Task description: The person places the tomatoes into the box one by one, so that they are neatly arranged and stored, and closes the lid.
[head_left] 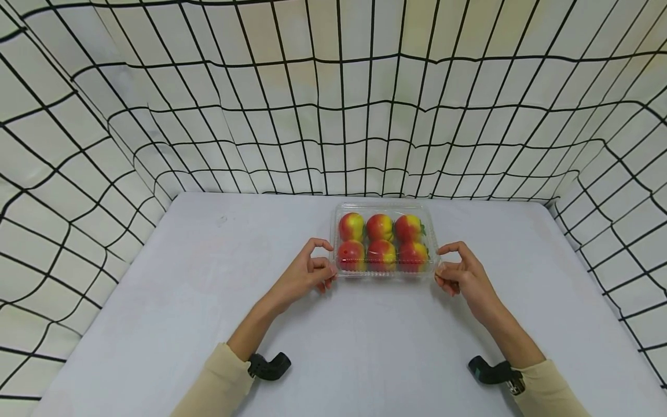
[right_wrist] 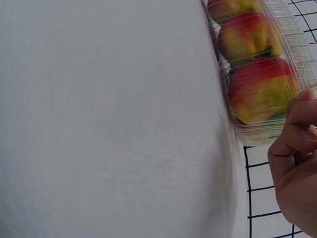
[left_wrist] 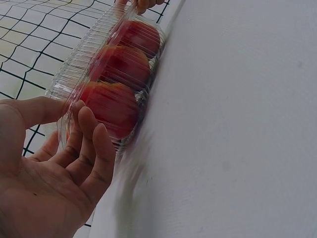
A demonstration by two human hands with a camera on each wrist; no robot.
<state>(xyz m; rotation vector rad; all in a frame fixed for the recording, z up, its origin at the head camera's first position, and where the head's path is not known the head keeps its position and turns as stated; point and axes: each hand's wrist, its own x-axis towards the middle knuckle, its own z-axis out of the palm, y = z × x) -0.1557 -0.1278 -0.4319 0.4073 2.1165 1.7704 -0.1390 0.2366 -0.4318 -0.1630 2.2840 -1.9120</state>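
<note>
A clear plastic clamshell box [head_left: 385, 274] sits on the white table, its lid down over several red-and-yellow fruits [head_left: 381, 255] that look like peaches and lie in two rows. My left hand [head_left: 306, 271] pinches the box's rim near its front left corner, thumb in front and forefinger bent along the side. At the front right corner, my right hand [head_left: 465, 277] pinches the rim in the same way. The left wrist view shows the left fingers [left_wrist: 99, 153] curled by the box's end. In the right wrist view, part of the right hand [right_wrist: 297, 163] is cut off by the frame edge.
Behind the box, a black grid net [head_left: 365, 110] over white panels rises along the table's far edge, and it continues on both sides. The white tabletop [head_left: 365, 347] stretches around the box. Each wrist wears a black camera mount [head_left: 271, 366].
</note>
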